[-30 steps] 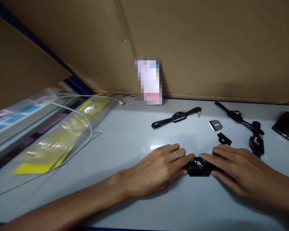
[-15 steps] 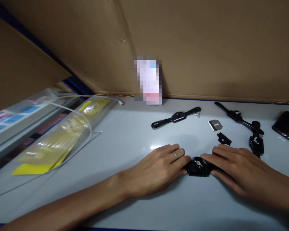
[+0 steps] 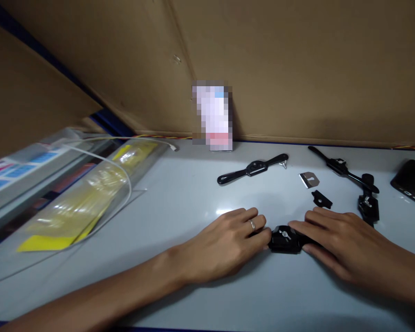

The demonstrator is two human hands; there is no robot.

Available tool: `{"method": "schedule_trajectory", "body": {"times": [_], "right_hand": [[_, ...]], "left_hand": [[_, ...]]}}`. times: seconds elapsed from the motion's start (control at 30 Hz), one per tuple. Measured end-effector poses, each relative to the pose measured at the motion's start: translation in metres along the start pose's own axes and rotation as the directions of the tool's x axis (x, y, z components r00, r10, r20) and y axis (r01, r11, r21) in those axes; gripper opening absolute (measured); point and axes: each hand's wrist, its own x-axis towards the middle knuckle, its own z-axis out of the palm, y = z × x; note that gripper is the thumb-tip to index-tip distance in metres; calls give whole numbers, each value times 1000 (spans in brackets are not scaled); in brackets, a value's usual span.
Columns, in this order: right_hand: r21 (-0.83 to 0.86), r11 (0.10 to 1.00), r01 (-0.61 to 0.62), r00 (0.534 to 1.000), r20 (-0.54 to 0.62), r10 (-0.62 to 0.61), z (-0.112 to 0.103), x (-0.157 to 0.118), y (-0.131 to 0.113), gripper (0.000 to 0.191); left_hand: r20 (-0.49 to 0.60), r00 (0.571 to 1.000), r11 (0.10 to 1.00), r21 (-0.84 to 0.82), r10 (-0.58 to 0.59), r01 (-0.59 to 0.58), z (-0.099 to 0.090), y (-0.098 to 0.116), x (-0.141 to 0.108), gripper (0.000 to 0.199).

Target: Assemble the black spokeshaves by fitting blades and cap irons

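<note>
A black two-handled tool (image 3: 285,240) with a silver screw on its middle lies low over the table in front of me. My left hand (image 3: 233,244), with a ring on one finger, is closed round its left end. My right hand (image 3: 346,242) grips the right end, thumb below and fingers above. Both handles are mostly hidden by the hands. Just beyond my right hand lie a small black plate (image 3: 321,199) and a silver blade with a slot (image 3: 309,180).
A similar black tool (image 3: 256,168) lies farther back, with a small silver screw by its right end. Two more black tools (image 3: 338,167) overlap at the right, near a black phone-like object (image 3: 411,181). Plastic-wrapped yellow material (image 3: 86,198) and a white cable (image 3: 129,180) are at left.
The fingers of my left hand have shifted slightly at the tool's left end. My right hand and the tool have stayed in place.
</note>
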Motion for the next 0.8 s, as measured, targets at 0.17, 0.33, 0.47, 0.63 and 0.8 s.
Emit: {"method": "schedule_trajectory", "body": {"times": [0.17,0.33,0.47,0.63,0.8], "right_hand": [[-1,1000,-9,1000,18,9,0,-1,1,29],[-10,1000,-8,999,40,9,0,-2,1,31],[-17,1000,-1,999,33,2,1,-1,1,31],[-26,1000,11,1000,23,-10,2,-2,1,34],[-12,1000,9,1000,11,-9,3,-3,0,34]], "left_hand": [[-5,1000,1000,1,9,-9,0,0,0,25],[-19,1000,999,21,25,-25,0,1,0,23],[-1,999,998,-45,-45,45,0,1,1,23],[41,997,995,-75,-68,71,-1,0,0,38],[150,981,957,-245,-119,154,-6,0,0,39]]}}
